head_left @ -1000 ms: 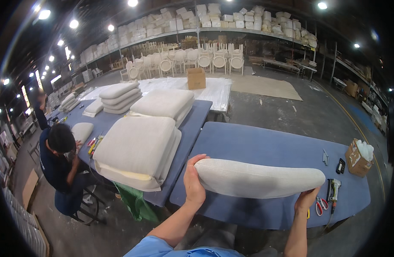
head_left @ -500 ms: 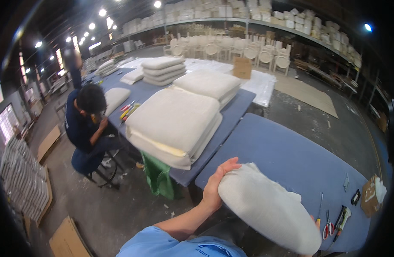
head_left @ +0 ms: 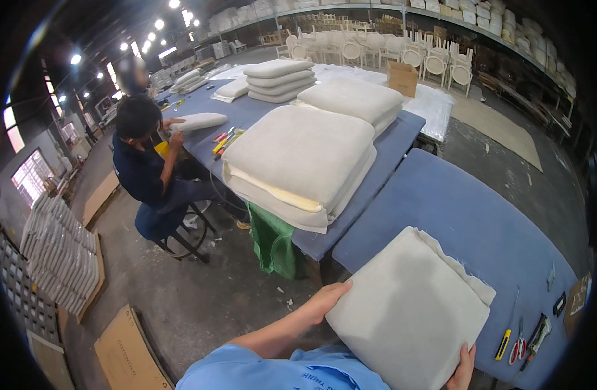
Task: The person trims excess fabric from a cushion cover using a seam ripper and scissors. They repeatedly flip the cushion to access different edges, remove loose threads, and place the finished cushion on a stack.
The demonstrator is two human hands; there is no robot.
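Between my two hands I hold an off-white fabric-covered seat cushion (head_left: 409,312), tilted with its broad face up toward me. A ruffled fabric edge shows along its far right side. My left hand (head_left: 331,299) grips the left corner, fingers partly hidden behind the cushion. At the lower right edge, my right hand (head_left: 464,369) is closed on the cushion, its fingertips showing. A screwdriver (head_left: 504,341) with a yellow handle, red-handled scissors (head_left: 518,348) and a long hand tool (head_left: 539,338) lie on the blue padded table (head_left: 441,201) right of it.
Stacked cushions (head_left: 298,156) fill the neighbouring blue table, with pliers (head_left: 227,142) beside them. A seated co-worker (head_left: 142,149) handles another cushion at the left. Flat cardboard (head_left: 129,351) lies on the floor, and a green cloth (head_left: 270,240) hangs off the table. A cardboard box (head_left: 576,300) stands far right.
The cushion has turned from nearly edge-on to showing its broad face. My right hand has come into fuller view. My view has shifted left, and the co-worker's cushion is now raised.
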